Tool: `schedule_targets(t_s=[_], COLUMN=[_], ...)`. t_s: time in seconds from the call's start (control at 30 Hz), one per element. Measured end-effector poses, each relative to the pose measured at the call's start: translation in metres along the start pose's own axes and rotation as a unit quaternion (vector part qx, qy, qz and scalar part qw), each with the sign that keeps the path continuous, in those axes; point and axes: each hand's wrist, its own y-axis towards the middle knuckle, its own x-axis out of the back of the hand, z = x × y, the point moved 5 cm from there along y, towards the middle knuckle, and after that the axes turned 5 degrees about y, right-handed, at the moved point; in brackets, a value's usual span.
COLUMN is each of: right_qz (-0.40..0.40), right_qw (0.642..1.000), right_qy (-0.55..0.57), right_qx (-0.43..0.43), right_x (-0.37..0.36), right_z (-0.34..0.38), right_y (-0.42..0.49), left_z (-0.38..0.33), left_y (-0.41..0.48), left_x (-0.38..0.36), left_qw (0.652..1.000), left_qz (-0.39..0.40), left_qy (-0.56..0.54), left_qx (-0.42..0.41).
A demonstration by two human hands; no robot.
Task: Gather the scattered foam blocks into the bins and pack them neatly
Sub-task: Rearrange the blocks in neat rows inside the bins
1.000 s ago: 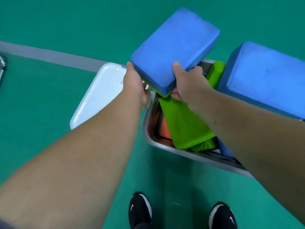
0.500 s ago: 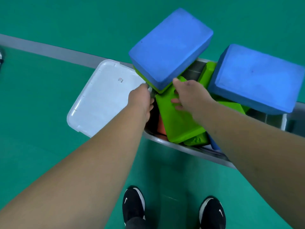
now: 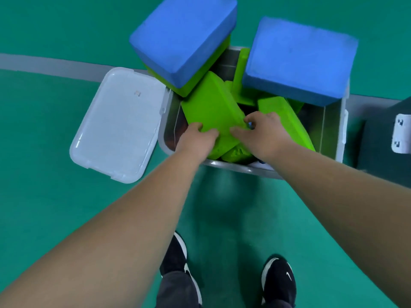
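While both hands clamped one tilted green block (image 3: 211,107) inside the bin (image 3: 331,130), the left hand (image 3: 195,141) had its thumb and fingers curled over the block's near edge. The right hand (image 3: 262,134) pinched its near right corner, thumb on top and fingers bent round the side. Two blue blocks sat piled above the bin. One blue block (image 3: 182,38) lay beyond the left fingers, resting on a green slab (image 3: 200,74), and the other blue block (image 3: 298,61) lay beyond the right fingers. Counting the held one, at least five green pieces showed, one of them (image 3: 287,121) just right of the right fingers. One translucent lid (image 3: 117,123) lay flat to the left of the left fingers, its small mark too blurred to read. Two black shoes (image 3: 278,278) carried white swoosh marks. One dark box (image 3: 378,147), well to the right of the right fingers, bore a white tag (image 3: 402,134) with black square codes.
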Motion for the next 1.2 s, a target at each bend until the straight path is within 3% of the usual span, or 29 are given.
schedule_targets(t_s=[0.37, 0.5, 0.63, 0.73, 0.93, 1.1, 1.2], right_qz=[-0.045, -0.096, -0.084, -0.072, -0.087, -0.169, -0.216], right_qw=[0.979, 0.97, 0.974, 0.973, 0.97, 0.946, 0.934], right_qy=[0.197, 0.222, 0.184, 0.146, 0.148, 0.202, 0.171], right_qx=[-0.004, 0.036, 0.106, 0.165, 0.174, 0.187, 0.226], right_x=[0.039, 0.057, 0.062, 0.064, 0.058, 0.052, 0.049], right_z=[0.007, 0.01, 0.017, 0.02, 0.019, 0.016, 0.014], right_y=[-0.031, -0.052, -0.067, -0.066, -0.053, -0.037, -0.033], left_z=[-0.007, -0.013, -0.025, -0.028, -0.034, -0.06, -0.074], left_y=[-0.061, -0.086, -0.103, -0.101, -0.097, -0.085, -0.081], left_x=[-0.027, -0.021, 0.002, 0.007, 0.018, 0.03, 0.03], left_qw=[0.971, 0.98, 0.979, 0.972, 0.926, 0.888, 0.852], left_qz=[-0.08, -0.109, -0.123, -0.14, -0.237, -0.233, -0.24], left_qy=[-0.224, -0.166, -0.123, -0.008, 0.159, 0.111, 0.124], left_qx=[0.03, 0.01, -0.104, -0.191, -0.248, -0.38, -0.45])
